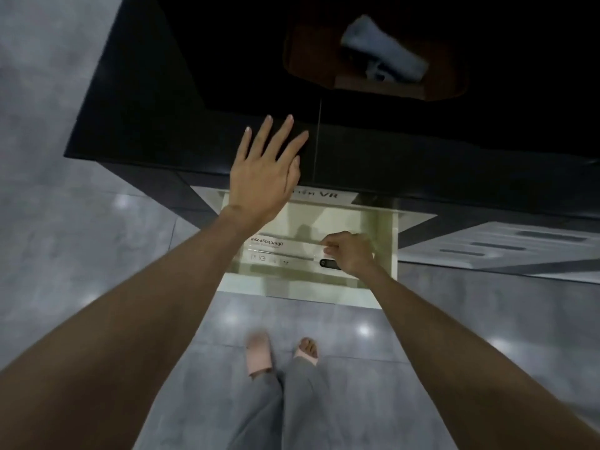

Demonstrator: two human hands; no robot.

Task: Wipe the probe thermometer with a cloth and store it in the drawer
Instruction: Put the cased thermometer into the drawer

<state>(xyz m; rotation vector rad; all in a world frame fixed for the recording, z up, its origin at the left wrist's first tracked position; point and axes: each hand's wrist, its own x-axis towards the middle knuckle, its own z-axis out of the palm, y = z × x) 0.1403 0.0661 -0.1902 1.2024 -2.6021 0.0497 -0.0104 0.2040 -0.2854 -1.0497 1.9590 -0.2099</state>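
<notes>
A cream drawer (386, 241) stands pulled out below a black counter (162, 92). Inside it lies the probe thermometer in its clear pack (282, 254), with printed text on the left and a dark handle at the right. My right hand (349, 253) is down in the drawer, fingers pinched on the pack's right end. My left hand (264, 175) hovers flat with fingers spread over the counter's front edge, holding nothing. A pale grey cloth (383, 50) lies crumpled on a brown tray (448, 86) at the back of the counter.
Grey glossy floor tiles (97, 254) surround the counter. My feet in pink slippers (259, 355) stand just in front of the drawer. A white panel with dark slots (506, 248) lies to the right of the drawer.
</notes>
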